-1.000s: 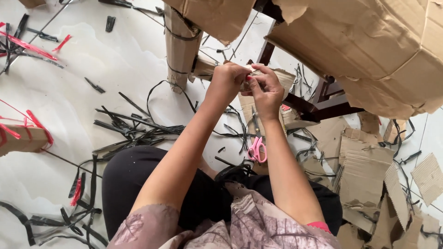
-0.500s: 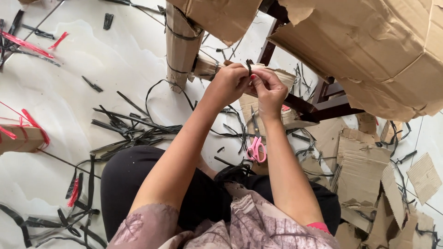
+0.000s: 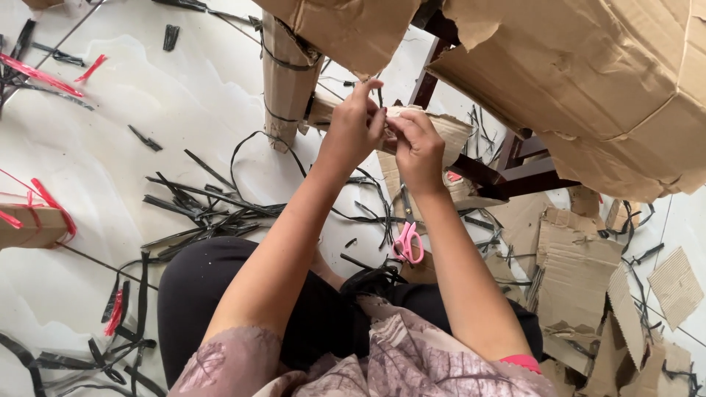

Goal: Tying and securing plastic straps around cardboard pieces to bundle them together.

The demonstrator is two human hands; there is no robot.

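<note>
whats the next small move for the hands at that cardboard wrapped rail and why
Probably pull the black strap free of the cardboard-wrapped rail. The left hand and right hand both pinch at that spot, with a strap end sticking up between the fingers, and the pink scissors lie set down on the floor.

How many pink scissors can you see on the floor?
1. The pink-handled scissors lie on the floor between the person's forearms, below the hands, among black strap pieces. More could be hidden under the cardboard scraps.
</note>
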